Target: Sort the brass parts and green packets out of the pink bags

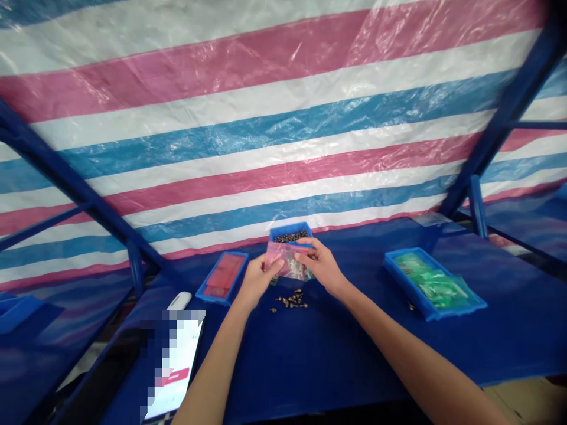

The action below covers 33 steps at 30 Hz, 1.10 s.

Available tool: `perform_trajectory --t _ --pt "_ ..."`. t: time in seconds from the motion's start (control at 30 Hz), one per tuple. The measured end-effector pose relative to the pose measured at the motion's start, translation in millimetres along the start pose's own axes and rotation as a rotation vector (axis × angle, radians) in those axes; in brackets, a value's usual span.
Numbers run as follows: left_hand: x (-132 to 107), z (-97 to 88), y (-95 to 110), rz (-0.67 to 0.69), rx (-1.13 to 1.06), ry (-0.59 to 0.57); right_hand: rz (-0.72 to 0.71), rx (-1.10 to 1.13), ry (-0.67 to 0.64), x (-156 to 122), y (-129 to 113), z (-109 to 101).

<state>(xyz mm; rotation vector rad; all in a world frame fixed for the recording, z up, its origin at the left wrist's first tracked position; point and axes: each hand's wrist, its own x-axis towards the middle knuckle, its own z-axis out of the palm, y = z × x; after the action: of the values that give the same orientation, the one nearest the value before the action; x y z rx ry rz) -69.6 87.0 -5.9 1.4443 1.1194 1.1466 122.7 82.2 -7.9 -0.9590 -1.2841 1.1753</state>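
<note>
At the far left of the frame we find a shallow blue plastic tray [18,311], then, at lower left on the blue-covered table [310,366], a smartphone with a pixelated white screen [172,366], a small white oblong object [179,301] just above it. Moving right, a blue tray of flat red packets [221,277] sits just beside our left hand [257,280], whose fingers are closed on the edge of a translucent pink plastic bag [283,258]. Our right hand [321,265] pinches the bag's upper right side, so both hands hold it up at centre (what fills its lower part we cannot make out). Behind it stands a small blue tray of dark metal parts [290,235], and below it lies a loose scatter of small brass fittings [287,301]. Further right rests a long blue tray of green packets [432,286]. A pink, white and blue striped tarpaulin [283,118] fills the upper frame, crossed by blue metal framing [500,118].
</note>
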Motion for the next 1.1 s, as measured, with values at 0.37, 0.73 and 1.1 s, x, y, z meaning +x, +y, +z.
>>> perform_trajectory --t 0.37,0.73,1.1 --pt "0 8.3 -11 -0.018 -0.305 0.118 0.13 0.188 -0.106 0 6 3" --pt "-8 17.1 -7 0.042 -0.048 0.056 0.236 0.404 -0.05 -7 16 14" --pt "-61 -79.7 36 0.274 1.152 0.709 0.2 0.2 -0.042 -6 9 10"
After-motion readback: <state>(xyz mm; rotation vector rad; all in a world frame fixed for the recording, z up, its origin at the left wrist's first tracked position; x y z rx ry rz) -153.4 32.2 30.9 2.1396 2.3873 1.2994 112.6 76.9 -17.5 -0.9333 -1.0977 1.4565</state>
